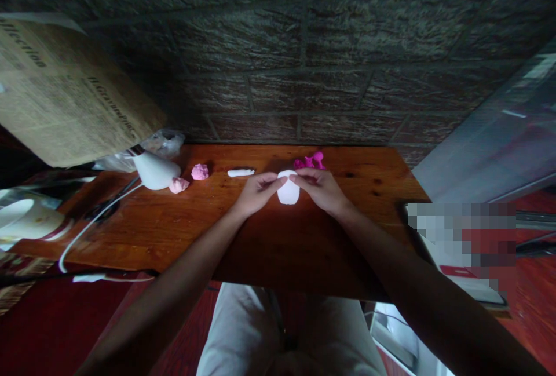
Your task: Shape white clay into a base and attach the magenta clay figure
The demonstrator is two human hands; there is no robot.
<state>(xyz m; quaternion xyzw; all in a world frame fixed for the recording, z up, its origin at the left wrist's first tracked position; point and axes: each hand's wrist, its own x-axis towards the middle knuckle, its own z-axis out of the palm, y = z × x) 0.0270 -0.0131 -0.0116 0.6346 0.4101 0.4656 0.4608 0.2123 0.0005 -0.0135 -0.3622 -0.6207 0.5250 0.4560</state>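
Between both hands, above the wooden table, is a flat, rounded white piece that looks like modelling clay [288,192]. My left hand [257,193] pinches its upper left edge with thumb and fingers. On the opposite edge, my right hand [324,190] has a similar pinch. Just behind the right hand lies a bright magenta lump of irregular shape [316,160]. A white roll [241,172] rests to the left of my left hand. Farther left are a pink crumpled lump [200,172] and a paler pink lump [178,185].
A white lamp [155,170] with a cable stands on the left of the wooden table [174,237], below a printed paper shade [73,86]. A white cup [30,219] is at the far left. Behind the table rises a brick-patterned wall [269,34].
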